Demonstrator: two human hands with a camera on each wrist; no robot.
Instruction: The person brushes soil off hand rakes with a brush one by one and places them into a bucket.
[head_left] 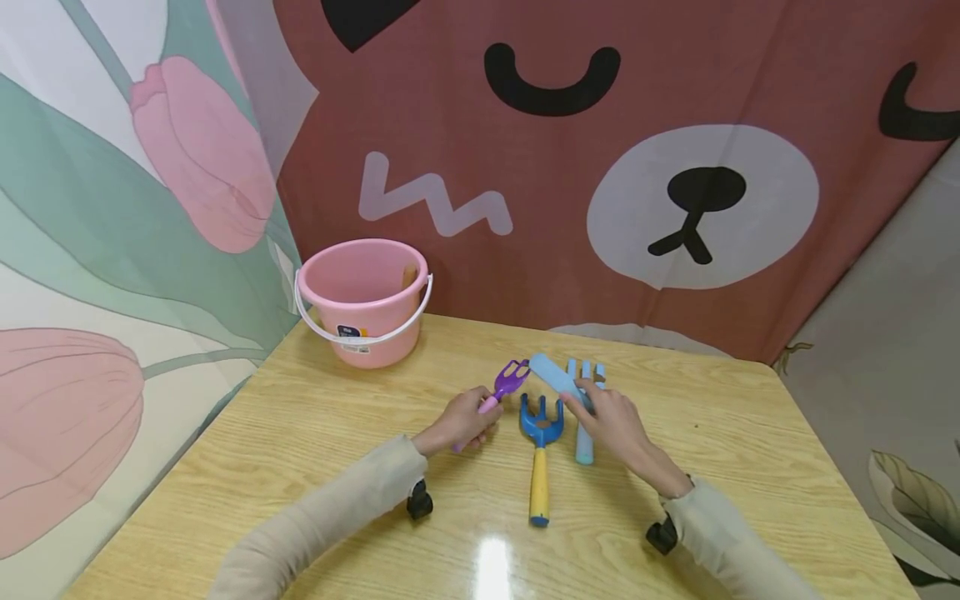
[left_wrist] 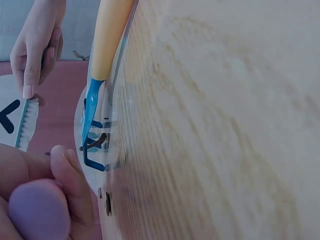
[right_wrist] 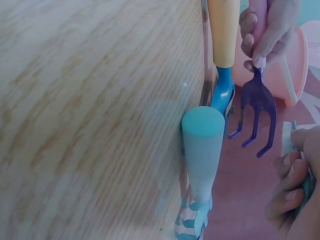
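Observation:
My left hand (head_left: 467, 418) grips the pink handle of a small purple hand rake (head_left: 512, 379), its prongs raised over the table. In the left wrist view the handle's rounded end (left_wrist: 40, 210) pokes out of the fist. A light blue brush (head_left: 553, 373) with white bristles (left_wrist: 30, 122) is held in my right hand (head_left: 617, 423), its head pointing toward the purple prongs. Between the hands lies a blue hand rake with a yellow handle (head_left: 540, 483), brown bits on its prongs. Partly under my right hand is a light blue rake (right_wrist: 202, 155), also with brown bits.
A pink bucket (head_left: 375, 337) with a white handle stands at the table's back left, something orange-brown inside it. Brown crumbs (left_wrist: 108, 204) lie on the wooden table (head_left: 315, 433). A printed bear curtain (head_left: 540, 167) hangs right behind the table.

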